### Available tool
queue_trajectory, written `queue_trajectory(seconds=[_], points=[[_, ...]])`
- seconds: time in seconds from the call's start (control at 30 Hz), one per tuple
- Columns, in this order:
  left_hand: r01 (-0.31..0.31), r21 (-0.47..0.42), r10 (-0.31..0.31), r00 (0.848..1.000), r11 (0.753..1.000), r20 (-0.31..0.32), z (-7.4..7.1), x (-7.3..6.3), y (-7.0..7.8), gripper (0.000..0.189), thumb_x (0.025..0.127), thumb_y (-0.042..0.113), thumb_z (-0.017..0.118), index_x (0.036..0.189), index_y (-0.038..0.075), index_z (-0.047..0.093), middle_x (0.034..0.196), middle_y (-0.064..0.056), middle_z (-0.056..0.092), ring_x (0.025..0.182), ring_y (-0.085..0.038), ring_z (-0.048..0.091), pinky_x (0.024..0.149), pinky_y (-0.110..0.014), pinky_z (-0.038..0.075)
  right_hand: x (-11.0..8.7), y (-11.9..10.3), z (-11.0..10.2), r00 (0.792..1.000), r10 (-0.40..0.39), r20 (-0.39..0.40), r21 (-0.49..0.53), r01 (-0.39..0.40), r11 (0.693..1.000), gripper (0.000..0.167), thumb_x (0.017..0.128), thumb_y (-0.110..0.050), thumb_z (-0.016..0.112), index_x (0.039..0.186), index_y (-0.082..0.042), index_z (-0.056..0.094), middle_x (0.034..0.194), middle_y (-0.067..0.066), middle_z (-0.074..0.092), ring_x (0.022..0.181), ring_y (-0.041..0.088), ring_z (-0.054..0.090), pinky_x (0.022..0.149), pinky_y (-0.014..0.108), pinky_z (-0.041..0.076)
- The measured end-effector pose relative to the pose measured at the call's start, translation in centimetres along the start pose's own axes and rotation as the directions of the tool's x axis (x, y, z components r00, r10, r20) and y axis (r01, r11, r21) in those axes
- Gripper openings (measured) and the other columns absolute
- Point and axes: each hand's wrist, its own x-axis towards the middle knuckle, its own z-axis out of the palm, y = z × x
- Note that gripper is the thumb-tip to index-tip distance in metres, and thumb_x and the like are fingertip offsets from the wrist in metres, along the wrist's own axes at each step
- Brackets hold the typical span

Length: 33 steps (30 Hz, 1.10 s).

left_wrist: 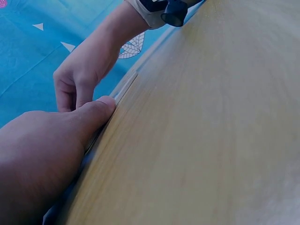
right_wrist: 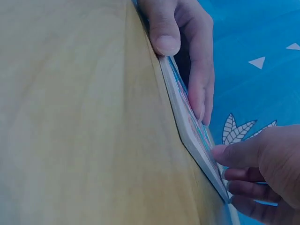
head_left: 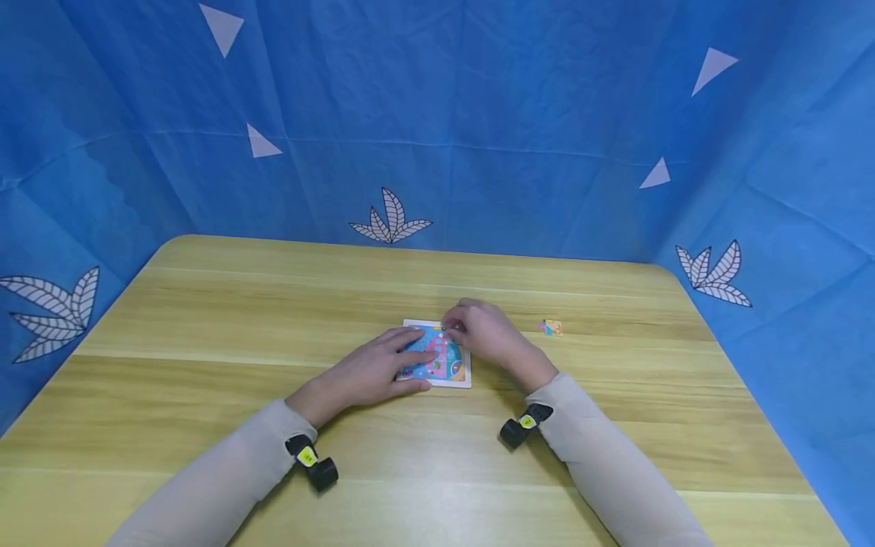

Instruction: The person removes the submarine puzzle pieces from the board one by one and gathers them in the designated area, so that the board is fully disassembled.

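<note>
A small jigsaw puzzle (head_left: 437, 357) in pink, blue and orange lies in a white-edged tray (head_left: 451, 384). Spread over its left part, my left hand (head_left: 376, 368) rests with extended fingers, the thumb along the near edge. My right hand (head_left: 481, 330) bends over the far right corner, thumb and fingertips pinching a puzzle piece that they mostly hide. From the right wrist view, the right thumb (right_wrist: 227, 154) meets the puzzle's surface, with the other fingers curled by the tray's edge. One loose puzzle piece (head_left: 551, 327) lies to the right of the tray.
Everything lies on a wood-grain table (head_left: 273, 319) with rounded far corners. Blue cloth (head_left: 451, 114) printed with leaves and triangles hangs behind it and at both sides. Each wrist wears a black strapped camera, such as the left camera (head_left: 321, 472).
</note>
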Motion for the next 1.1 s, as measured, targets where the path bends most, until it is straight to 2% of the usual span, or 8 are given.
queue_trajectory(seconds=[0.23, 0.47, 0.97, 1.1], points=[[0.004, -0.004, -0.004, 1.0, 1.0, 0.007, -0.02, 0.07, -0.03, 0.058, 0.097, 0.06, 0.047, 0.143, 0.026, 0.053, 0.155, -0.01, 0.035, 0.142, -0.031, 0.03, 0.114, -0.046, 0.031, 0.07, 0.27, -0.08, 0.995, -0.089, -0.036, -0.065, 0.087, 0.994, 0.016, 0.094, -0.018, 0.067, 0.105, -0.009, 0.076, 0.104, 0.004, 0.071, 0.096, 0.02, 0.066, 0.086, 0.037, 0.054], [0.006, -0.007, -0.006, 1.0, 1.0, 0.011, -0.11, 0.12, 0.0, 0.057, 0.097, 0.059, 0.048, 0.143, 0.026, 0.053, 0.154, -0.011, 0.036, 0.142, -0.032, 0.03, 0.114, -0.047, 0.031, 0.01, 0.37, -0.13, 0.987, -0.155, -0.038, -0.115, 0.149, 0.982, 0.015, 0.094, -0.019, 0.068, 0.103, -0.01, 0.076, 0.103, 0.003, 0.072, 0.095, 0.018, 0.067, 0.085, 0.037, 0.055], [0.005, -0.015, -0.005, 1.0, 1.0, 0.004, -0.13, 0.01, -0.01, 0.056, 0.096, 0.058, 0.05, 0.142, 0.026, 0.054, 0.154, -0.011, 0.036, 0.141, -0.031, 0.031, 0.113, -0.046, 0.032, -0.07, 0.18, 0.23, 0.986, -0.163, -0.043, -0.167, 0.154, 0.974, 0.015, 0.094, -0.019, 0.067, 0.104, -0.011, 0.075, 0.101, 0.001, 0.072, 0.089, 0.016, 0.068, 0.081, 0.036, 0.056], [0.012, -0.016, -0.012, 1.0, 1.0, 0.002, -0.06, 0.0, -0.01, 0.057, 0.096, 0.06, 0.049, 0.143, 0.028, 0.054, 0.155, -0.011, 0.033, 0.141, -0.031, 0.031, 0.113, -0.047, 0.033, -0.1, 0.08, 0.27, 0.981, -0.185, -0.053, -0.177, 0.173, 0.969, 0.016, 0.094, -0.019, 0.068, 0.104, -0.01, 0.075, 0.102, 0.002, 0.071, 0.092, 0.018, 0.067, 0.082, 0.037, 0.056]])
